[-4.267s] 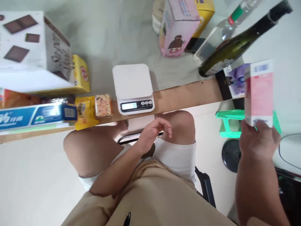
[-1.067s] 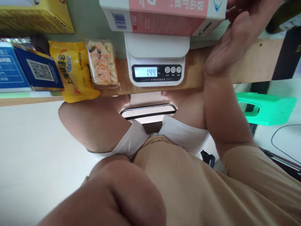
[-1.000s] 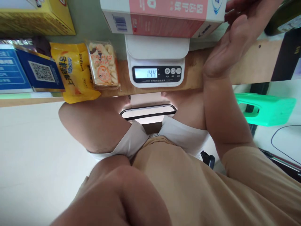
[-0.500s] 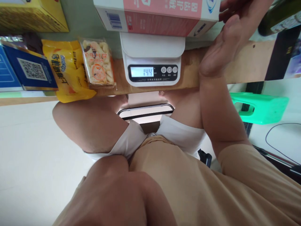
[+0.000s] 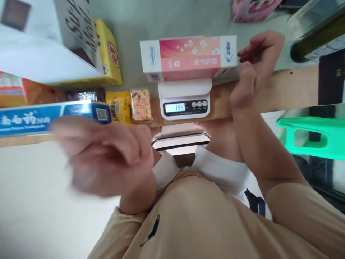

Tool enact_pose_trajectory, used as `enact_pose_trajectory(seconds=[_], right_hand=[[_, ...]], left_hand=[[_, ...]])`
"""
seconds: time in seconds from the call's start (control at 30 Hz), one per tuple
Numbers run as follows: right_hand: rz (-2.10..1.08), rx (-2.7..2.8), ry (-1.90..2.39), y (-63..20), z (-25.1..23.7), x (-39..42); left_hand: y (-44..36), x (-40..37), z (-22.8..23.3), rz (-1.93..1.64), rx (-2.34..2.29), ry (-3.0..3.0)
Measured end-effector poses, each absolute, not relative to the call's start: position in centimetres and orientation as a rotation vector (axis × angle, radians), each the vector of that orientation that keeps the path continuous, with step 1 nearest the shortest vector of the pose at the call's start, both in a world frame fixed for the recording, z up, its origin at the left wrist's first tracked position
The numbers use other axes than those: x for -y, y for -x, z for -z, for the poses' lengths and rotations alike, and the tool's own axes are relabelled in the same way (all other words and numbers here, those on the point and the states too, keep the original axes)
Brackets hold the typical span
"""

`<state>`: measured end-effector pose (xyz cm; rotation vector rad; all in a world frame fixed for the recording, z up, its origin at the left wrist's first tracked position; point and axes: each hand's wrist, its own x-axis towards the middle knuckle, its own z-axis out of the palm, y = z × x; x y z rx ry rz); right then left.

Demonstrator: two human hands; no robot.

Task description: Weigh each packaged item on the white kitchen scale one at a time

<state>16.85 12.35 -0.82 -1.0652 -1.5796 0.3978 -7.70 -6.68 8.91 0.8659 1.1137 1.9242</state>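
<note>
A pink and white carton [image 5: 190,61] lies across the plate of a white digital kitchen scale [image 5: 185,94], whose lit display reads 144. Just off the carton's right end is my right hand [image 5: 257,66], its fingers loosely bent and apart from the thumb, with nothing in it. Its wrist is near the table's front edge. My left hand [image 5: 107,154] is raised in front of the table at the left, smeared by motion. Behind it are a blue toothpaste box [image 5: 51,116] and a yellow soap packet [image 5: 118,102]. A clear-wrapped snack block [image 5: 140,105] sits left of the scale.
A large white box [image 5: 77,27] and a yellow box [image 5: 113,59] stand at the back left. At the right are a dark green bottle [image 5: 318,39] and a pink package [image 5: 253,10]. A green plastic stool [image 5: 331,140] stands below the table's right side.
My left hand has come up into view at the left. The head view has shifted, showing more of the table. My right hand stays beside the carton; the reading remains 144.
</note>
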Motion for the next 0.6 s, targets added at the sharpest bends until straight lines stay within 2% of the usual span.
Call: enact_pose_trajectory(seconds=[0.1, 0.2, 0.43, 0.6], right_hand=[[-0.442, 1.521, 1.142, -16.4, 1.1, -12.2], [-0.525, 1.503, 1.15, -16.1, 1.2, -11.9], [-0.724, 1.518, 1.143, -16.4, 2.4, -11.6], [-0.692, 1.597, 1.157, -16.8, 2.9, -11.4]], left_hand=[[6.7, 0.0, -5.4, -1.868, -1.469, -0.968], [7.3, -2.9, -3.3, -1.807, -1.573, -1.099], [7.6, -4.1, -2.1, -1.53, -1.641, -1.156], [6.8, -4.4, -0.9, -1.608, -1.523, -1.228]])
